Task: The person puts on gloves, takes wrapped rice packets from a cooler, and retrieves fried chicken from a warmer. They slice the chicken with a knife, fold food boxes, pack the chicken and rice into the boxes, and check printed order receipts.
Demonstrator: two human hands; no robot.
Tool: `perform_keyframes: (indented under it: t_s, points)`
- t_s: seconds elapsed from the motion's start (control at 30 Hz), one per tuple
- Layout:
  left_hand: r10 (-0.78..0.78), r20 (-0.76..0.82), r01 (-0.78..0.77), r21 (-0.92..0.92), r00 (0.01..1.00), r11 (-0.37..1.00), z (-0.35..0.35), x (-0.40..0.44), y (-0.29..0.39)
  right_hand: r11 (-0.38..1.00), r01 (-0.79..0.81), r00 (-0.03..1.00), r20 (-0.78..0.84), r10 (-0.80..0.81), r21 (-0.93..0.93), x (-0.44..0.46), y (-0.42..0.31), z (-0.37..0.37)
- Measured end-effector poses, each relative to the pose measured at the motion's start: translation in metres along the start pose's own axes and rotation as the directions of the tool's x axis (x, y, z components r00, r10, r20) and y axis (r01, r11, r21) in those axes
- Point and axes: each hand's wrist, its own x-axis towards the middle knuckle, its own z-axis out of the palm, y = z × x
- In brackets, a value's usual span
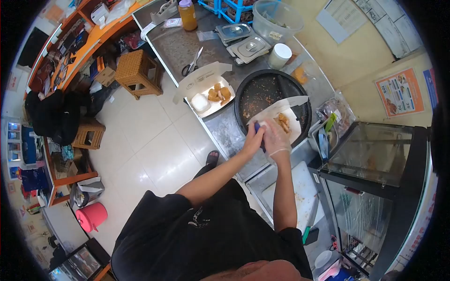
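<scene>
My bare left hand point(253, 139) is closed around a small dark blue object point(257, 127), partly hidden between my hands. Touching it on the right is my right hand point(275, 136), in a clear plastic glove with curled fingers; what it grips is hidden. Both are at the near edge of an open white box point(296, 112) with browned food pieces point(283, 122) inside. That box sits in a round black pan point(253, 89) scattered with crumbs. Left of the pan, another open box point(211, 75) holds a white wrapped mound point(200, 102) and golden fried pieces point(220, 93).
Scissors point(193, 63), lidded steel containers point(251, 48), a white-lidded jar point(280, 55) and an orange bottle point(188, 16) stand beyond. At right are a glass cabinet point(365, 154) and a white cutting board point(295, 192). Woven stools point(136, 70) are left.
</scene>
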Motion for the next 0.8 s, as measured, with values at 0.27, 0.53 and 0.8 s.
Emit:
perform_keyframes:
  t_s: [0.27,0.53,0.8]
  points:
    - [0.039,-0.081,-0.053,-0.183,0.996,0.982,-0.109,-0.059,0.013,0.970,0.094,0.945,-0.326,-0.017,0.225,-0.061,-0.059,-0.016]
    - [0.022,-0.352,-0.150,-0.341,0.936,0.928,-0.242,-0.103,0.055,0.368,-0.417,0.844,0.204,0.496,0.831,-0.067,-0.048,0.108]
    - [0.010,-0.338,-0.168,-0.441,0.941,0.882,-0.377,-0.088,0.067,0.262,-0.465,0.755,0.225,0.616,0.845,0.063,-0.068,0.257]
